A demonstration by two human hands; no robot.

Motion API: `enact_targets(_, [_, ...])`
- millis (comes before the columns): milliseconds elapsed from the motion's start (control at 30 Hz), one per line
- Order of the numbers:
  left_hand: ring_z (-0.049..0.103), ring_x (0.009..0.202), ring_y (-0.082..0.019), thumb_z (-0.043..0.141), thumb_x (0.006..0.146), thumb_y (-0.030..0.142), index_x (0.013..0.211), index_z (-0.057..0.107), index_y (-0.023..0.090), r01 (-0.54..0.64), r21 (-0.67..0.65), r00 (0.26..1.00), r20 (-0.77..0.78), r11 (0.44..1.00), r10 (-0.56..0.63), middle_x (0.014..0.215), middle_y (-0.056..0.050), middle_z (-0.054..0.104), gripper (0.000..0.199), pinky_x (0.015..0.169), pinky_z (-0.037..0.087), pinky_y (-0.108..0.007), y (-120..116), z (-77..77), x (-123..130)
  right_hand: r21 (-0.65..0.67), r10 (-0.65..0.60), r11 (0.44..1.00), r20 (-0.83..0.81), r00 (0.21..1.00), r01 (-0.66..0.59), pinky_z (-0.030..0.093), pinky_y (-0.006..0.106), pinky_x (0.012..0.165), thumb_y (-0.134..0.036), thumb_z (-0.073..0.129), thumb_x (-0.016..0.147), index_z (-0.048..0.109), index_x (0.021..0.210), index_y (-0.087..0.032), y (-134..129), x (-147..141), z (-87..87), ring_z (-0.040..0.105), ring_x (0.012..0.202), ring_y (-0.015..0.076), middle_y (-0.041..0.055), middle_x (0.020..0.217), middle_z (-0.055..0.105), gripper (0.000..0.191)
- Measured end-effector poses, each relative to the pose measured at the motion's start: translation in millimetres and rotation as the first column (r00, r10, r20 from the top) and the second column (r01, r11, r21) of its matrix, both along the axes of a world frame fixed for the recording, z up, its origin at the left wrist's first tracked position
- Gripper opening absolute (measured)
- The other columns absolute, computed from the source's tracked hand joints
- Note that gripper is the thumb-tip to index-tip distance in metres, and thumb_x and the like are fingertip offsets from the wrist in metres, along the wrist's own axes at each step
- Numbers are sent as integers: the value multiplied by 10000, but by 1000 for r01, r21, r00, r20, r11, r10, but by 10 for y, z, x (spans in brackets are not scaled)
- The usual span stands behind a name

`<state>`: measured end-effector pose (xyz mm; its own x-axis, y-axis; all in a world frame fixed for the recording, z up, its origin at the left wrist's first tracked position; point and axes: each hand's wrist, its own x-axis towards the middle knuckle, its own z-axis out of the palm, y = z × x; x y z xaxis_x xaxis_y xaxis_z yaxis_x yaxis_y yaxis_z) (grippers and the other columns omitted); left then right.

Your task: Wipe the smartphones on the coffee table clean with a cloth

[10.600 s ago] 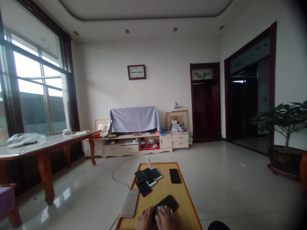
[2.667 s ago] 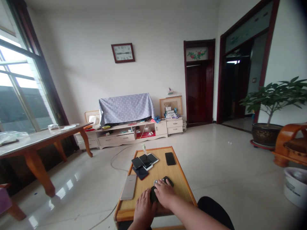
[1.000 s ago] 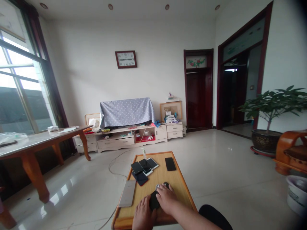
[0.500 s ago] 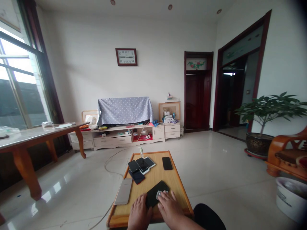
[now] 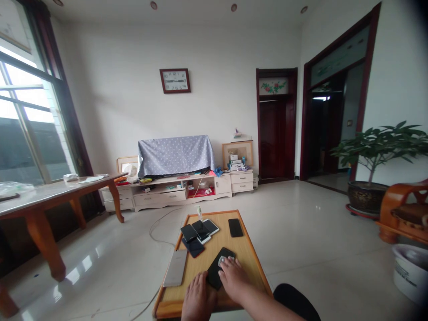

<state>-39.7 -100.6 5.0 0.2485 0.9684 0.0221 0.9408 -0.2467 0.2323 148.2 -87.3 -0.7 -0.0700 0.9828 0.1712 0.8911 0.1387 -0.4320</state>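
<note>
A dark phone [image 5: 214, 273] lies tilted on the small wooden table [image 5: 220, 307], near its front edge. My left hand [image 5: 198, 296] rests at the phone's lower left edge, fingers close together against it. Over the phone's upper right part, my right hand [image 5: 233, 277] presses a small pale cloth or wipe [image 5: 221, 261] onto the surface with its fingertips. Part of the phone and the cloth is hidden under the right fingers.
Several phones [image 5: 199, 229] overlap at the table's back left, beside a small bottle [image 5: 199, 213]. A black phone [image 5: 236, 228] lies back right, and a pale box-like device [image 5: 175, 267] at the left edge. A white bucket [image 5: 409, 274] stands right on the floor.
My right hand and the cloth have moved slightly up the phone, which is turned a little more upright. The whole view has shifted slightly.
</note>
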Motion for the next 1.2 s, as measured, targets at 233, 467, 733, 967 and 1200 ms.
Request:
enact_targets(233, [338, 1481, -251, 546, 785, 556, 1509, 391, 195, -80, -57, 996, 39, 995, 82, 1586, -86, 413, 823, 1209, 251, -352, 19, 73, 68, -3, -7, 1000, 3, 1000, 7, 146, 514, 1232, -413, 307, 1018, 552, 1438, -258, -206, -27, -43, 386, 1445, 294, 60, 1528, 496, 511])
enact_targets(467, [390, 1440, -217, 517, 810, 415, 1477, 427, 189, -67, -39, 997, 22, 997, 68, 1545, -84, 463, 710, 1190, 264, -318, 56, 82, 71, -9, 46, 999, -31, 998, -46, 204, 483, 1214, -419, 304, 1023, 545, 1444, -273, -342, 9, -66, 378, 1451, 278, 50, 1544, 475, 506])
enact_targets(733, [370, 1449, -226, 516, 794, 409, 1484, 413, 185, -76, -36, 997, 0, 996, 76, 1557, -92, 446, 733, 1173, 277, -311, 120, 68, 117, 1, 87, 996, -119, 989, -88, 95, 519, 1234, -384, 343, 1019, 524, 1455, -319, -369, 50, -139, 350, 1468, 272, 33, 1552, 461, 477])
enact_targets(967, [342, 1457, -262, 554, 742, 459, 1515, 378, 176, -33, -27, 999, 1, 999, 33, 1569, -84, 432, 842, 1180, 261, -371, 290, 128, 188, 21, 103, 995, -147, 984, -101, 82, 566, 1225, -400, 361, 1031, 524, 1451, -326, -398, 66, -81, 389, 1445, 287, 39, 1526, 497, 457])
enact_targets(1200, [355, 1446, -245, 516, 783, 419, 1510, 402, 197, 93, -33, 995, 26, 995, -92, 1570, -61, 442, 768, 1174, 258, -356, 443, 59, 67, 61, 121, 992, -122, 985, -114, 118, 565, 1225, -361, 392, 1026, 592, 1381, -331, -387, 79, 51, 480, 1383, 270, 39, 1455, 577, 408])
